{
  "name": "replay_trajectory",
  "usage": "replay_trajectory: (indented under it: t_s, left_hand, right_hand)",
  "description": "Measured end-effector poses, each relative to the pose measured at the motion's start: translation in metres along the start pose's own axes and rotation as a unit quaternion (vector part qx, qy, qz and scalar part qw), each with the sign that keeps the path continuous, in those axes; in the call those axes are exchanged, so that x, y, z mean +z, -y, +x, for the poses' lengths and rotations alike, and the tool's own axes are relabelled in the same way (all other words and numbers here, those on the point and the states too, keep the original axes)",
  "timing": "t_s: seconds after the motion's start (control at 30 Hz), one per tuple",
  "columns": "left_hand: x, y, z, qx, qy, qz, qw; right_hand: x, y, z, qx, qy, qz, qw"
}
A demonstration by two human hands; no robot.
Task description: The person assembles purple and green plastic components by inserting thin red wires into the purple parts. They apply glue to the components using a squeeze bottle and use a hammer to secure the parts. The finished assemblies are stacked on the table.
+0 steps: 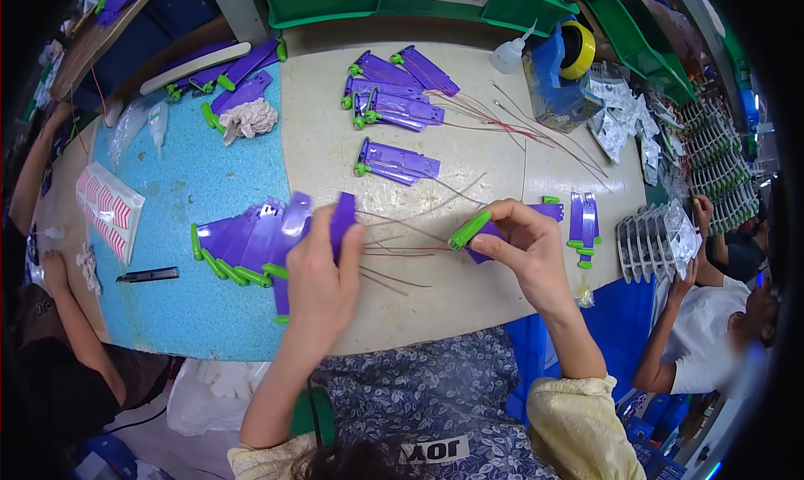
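Flowery apron (419, 379) sits below-left of the right hand (523, 250), which pinches a green-tipped purple piece (471, 230). Left hand (320, 270) curls over a purple strip (343, 214), can't tell if it's gripping, with fanned strips (260, 237) just left of it.

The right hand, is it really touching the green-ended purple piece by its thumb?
Touching: the head view shows the right hand pinching the green-ended purple piece between thumb and fingers.

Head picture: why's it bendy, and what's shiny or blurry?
Head view: the fisheye lens bends the edge of the worktable, and the corners go black; head view, left of middle: whitish glare on the fanned purple pieces; head view, right: a smeary patch over part of the co-worker in white.
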State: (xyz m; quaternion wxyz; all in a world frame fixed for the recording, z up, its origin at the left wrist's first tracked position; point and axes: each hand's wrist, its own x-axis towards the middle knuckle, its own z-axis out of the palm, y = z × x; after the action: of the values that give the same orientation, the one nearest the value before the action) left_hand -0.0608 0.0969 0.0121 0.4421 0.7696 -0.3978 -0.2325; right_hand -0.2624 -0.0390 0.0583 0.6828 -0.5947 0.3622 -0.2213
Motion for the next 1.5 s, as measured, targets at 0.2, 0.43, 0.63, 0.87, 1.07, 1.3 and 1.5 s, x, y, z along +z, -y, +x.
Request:
replay_trajectory:
  t_s: [0.2,0.43,0.63,0.87,1.07,1.3,1.5]
  left_hand:
    - [-0.013,0.010,0.003,0.001,-0.059,0.143,0.988]
    - [0.001,-0.072,-0.017,0.134,0.178,-0.133,0.966]
    - [0.016,-0.070,-0.021,0.275,0.058,-0.020,0.959]
    - [0.008,-0.052,-0.027,0.211,0.054,-0.032,0.975]
    - [0.009,-0.064,-0.019,0.088,0.227,-0.127,0.962]
    - [-0.012,-0.060,-0.002,-0.153,0.320,-0.274,0.894]
    - [-0.011,-0.052,0.003,-0.230,0.299,-0.355,0.855]
  right_hand:
    - [-0.024,0.015,-0.014,-0.072,-0.129,-0.124,0.981]
    - [0.010,0.012,-0.032,-0.067,-0.014,-0.027,0.997]
    - [0.016,-0.001,-0.036,-0.145,-0.053,-0.085,0.984]
    - [-0.001,0.022,-0.030,-0.042,-0.007,-0.257,0.966]
    - [0.004,0.035,-0.028,-0.175,0.048,-0.399,0.899]
    - [-0.005,0.050,-0.033,-0.139,-0.025,-0.349,0.926]
    - [0.035,0.035,-0.037,-0.290,0.080,-0.314,0.901]
